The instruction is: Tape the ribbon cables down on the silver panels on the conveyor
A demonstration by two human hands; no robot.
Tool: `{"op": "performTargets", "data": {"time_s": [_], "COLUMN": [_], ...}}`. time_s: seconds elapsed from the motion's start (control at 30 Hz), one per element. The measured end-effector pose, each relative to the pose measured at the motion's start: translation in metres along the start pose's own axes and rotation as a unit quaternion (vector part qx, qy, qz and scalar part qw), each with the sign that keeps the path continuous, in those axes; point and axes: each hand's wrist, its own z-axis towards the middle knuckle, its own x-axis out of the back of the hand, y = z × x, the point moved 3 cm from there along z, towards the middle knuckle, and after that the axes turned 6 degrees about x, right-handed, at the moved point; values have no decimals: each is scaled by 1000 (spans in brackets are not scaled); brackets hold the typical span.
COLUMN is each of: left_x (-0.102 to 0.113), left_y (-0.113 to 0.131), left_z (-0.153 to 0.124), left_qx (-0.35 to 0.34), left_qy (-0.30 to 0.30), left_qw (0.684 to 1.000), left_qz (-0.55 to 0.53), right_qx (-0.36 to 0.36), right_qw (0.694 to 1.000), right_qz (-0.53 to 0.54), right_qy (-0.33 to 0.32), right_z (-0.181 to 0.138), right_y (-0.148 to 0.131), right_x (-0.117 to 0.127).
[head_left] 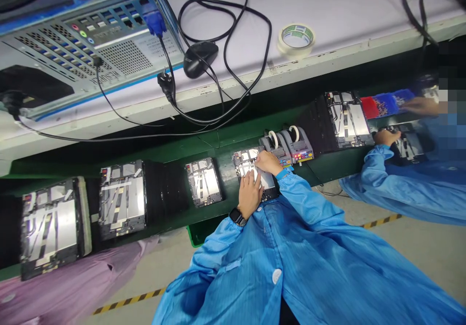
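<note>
An opened tablet chassis [244, 162] with silver shielding lies on the green conveyor belt [225, 170] in front of me. My left hand [249, 194] rests flat on its lower half, fingers stretched out, a dark watch at the wrist. My right hand [268, 162] is on the chassis's upper right part, fingers curled and pressing down; I cannot make out anything in them. Both my arms are in blue sleeves.
More open chassis [203, 182] lie along the belt to the left. Two tape dispensers [291, 146] stand just right of my hands. A co-worker's blue sleeve [378, 170] works further right, a pink sleeve [73, 281] at left. On the shelf above sit a computer case [91, 43], a mouse [200, 58] and a tape roll [296, 38].
</note>
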Motion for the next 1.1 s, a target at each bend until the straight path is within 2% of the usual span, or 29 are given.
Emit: {"op": "performTargets", "data": {"time_s": [0.27, 0.57, 0.8, 0.93, 1.1], "left_x": [-1, -3, 3, 10, 11], "left_y": [1, 1, -2, -10, -14], "left_z": [0, -1, 0, 2, 5], "left_qx": [-3, 2, -5, 51, 80], "left_qy": [-3, -4, -5, 23, 28], "left_qw": [1000, 1000, 1000, 998, 996], "left_qz": [15, 15, -4, 5, 10], "right_qx": [11, -1, -35, -58, -31], "right_qw": [1000, 999, 998, 997, 998], "right_qz": [9, -34, -51, -45, -43], "right_qy": [17, 15, 11, 9, 26], "right_z": [0, 1, 5, -5, -19], "right_y": [3, 1, 20, 24, 1], "right_x": [-3, -3, 2, 8, 5]}}
